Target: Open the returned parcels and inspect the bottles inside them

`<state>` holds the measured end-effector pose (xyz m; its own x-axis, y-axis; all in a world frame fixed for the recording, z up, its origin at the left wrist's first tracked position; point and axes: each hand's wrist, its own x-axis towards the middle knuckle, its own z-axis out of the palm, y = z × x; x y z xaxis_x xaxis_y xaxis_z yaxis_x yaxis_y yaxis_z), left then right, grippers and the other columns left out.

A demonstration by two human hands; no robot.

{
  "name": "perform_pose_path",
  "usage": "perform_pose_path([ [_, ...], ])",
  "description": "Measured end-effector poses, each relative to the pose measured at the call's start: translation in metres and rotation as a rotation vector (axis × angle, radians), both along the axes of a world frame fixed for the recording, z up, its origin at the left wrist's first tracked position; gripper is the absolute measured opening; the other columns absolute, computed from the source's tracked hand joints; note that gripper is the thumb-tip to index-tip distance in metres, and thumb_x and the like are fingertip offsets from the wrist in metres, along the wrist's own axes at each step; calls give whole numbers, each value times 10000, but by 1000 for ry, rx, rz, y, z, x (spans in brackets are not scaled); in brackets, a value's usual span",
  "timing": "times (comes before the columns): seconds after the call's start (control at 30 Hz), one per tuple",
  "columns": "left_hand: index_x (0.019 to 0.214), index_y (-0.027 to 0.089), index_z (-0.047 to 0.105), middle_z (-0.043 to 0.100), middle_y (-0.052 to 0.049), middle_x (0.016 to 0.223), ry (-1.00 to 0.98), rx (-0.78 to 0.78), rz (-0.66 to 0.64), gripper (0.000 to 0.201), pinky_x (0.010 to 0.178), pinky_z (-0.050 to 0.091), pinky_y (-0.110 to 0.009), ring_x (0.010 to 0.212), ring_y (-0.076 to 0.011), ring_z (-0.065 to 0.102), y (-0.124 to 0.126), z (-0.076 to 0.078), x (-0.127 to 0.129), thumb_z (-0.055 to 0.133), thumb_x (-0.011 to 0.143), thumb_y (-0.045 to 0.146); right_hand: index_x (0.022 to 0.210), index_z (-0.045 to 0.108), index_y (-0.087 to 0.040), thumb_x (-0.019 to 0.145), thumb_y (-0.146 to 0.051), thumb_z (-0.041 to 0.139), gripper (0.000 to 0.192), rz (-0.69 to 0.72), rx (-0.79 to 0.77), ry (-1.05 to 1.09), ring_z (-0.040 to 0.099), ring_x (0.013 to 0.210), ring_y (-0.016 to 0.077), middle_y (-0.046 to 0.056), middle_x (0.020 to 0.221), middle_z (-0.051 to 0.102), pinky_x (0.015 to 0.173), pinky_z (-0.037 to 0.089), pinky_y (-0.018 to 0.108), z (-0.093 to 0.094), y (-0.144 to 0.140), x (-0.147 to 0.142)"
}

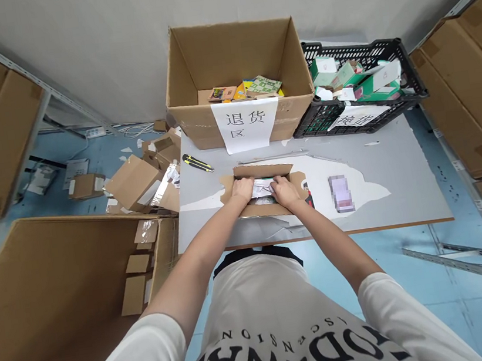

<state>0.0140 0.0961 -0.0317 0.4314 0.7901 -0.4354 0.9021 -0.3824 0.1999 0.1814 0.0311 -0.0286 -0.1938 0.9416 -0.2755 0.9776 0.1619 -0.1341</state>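
A small open cardboard box (266, 208) stands on the table in front of me, its flaps folded out. Both hands reach into it. My left hand (243, 188) is at the left inside, fingers curled at one end of a crumpled white paper (262, 188). On the other end, my right hand (285, 191) has its fingers closed. Fingertips of both hands are partly hidden in the box. Below the paper, something clear and shiny shows, too small to name. A red and black tool (309, 196) lies by the box's right side, partly covered.
A yellow-black box cutter (198, 163) lies left on the table (409, 176). Behind stand a large labelled carton (198, 128) and a black crate (311, 127) of green-white boxes. A blurred phone-like object (341, 193) lies right. Cardboard scraps (134, 179) and a big carton (58, 275) are left.
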Motion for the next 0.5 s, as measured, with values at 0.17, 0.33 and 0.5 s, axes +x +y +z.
perform_pose_path([
  [0.17, 1150, 143, 558, 675, -173, 1016, -37, -19, 30, 332, 842, 483, -349, 984, -261, 652, -3, -2, -2, 477, 834, 86, 1076, 623, -155, 893, -237, 506, 232, -31, -20, 60, 479, 1113, 269, 141, 1233, 518, 918, 442, 365, -1, -1, 0],
  [0.33, 1148, 170, 579, 667, -137, 1067, -133, -23, 42, 322, 835, 486, -320, 997, -254, 641, -3, 2, -11, 511, 835, 133, 1219, 557, -163, 846, -248, 577, 382, -101, 22, 258, 474, 1184, 261, 131, 1339, 456, 979, 421, 368, 0, -11, 11],
  [0.5, 1120, 205, 611, 677, -70, 1072, -329, 3, 64, 314, 880, 473, -325, 1027, -242, 616, -3, 17, -31, 538, 817, 163, 1299, 494, -180, 873, -335, 521, 455, -267, 190, 529, 535, 1132, 258, 127, 1295, 512, 960, 453, 415, 1, -43, 25],
])
